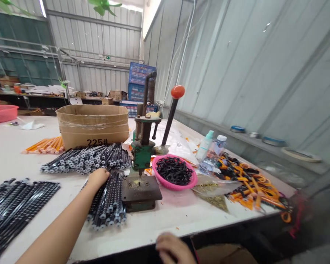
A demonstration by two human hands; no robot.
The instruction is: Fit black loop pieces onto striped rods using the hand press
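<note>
- Left hand (98,178) rests on black pencil bundle (107,205), left of centre; I cannot confirm grip.
- Right hand (173,249) sits curled at near table edge (143,236).
- Green bench press (141,156) stands just right of bundle.

"225#" in black print on the side of the cardboard box (92,123)
</note>
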